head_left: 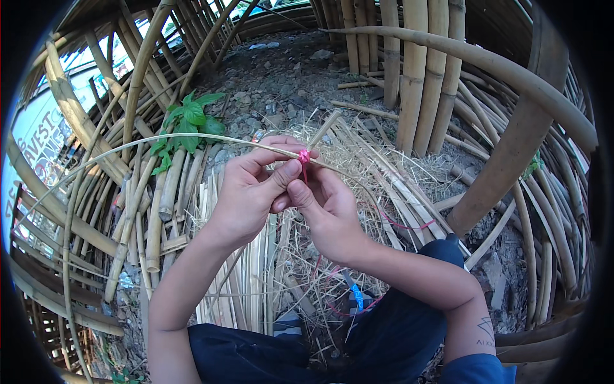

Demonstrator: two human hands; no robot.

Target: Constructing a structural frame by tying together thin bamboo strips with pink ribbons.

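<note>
My left hand [246, 189] is closed in a pinch at a knot of pink plastic string [304, 155]. The string is wrapped around a long, thin, curved bamboo strip [160, 136], where a short bamboo piece [326, 128] meets it at an angle. My left fingers hold the strip just left of the knot. Directly below the knot, my right hand [329, 214] is closed, thumb and fingers together beside the left thumb. A short tail of string hangs between the two thumbs. The right fingertips are partly hidden, and whether they grip the string or the strip does not show.
Split bamboo slats [252, 281] lie under my arms, with straw-like shavings [384, 169] ahead. Between my knees is a blue-wrapped object [356, 296] near loose pink string. Bamboo poles [416, 83] stand ahead and right; a thick post [505, 163] rises nearby. A leafy plant [188, 121] grows left.
</note>
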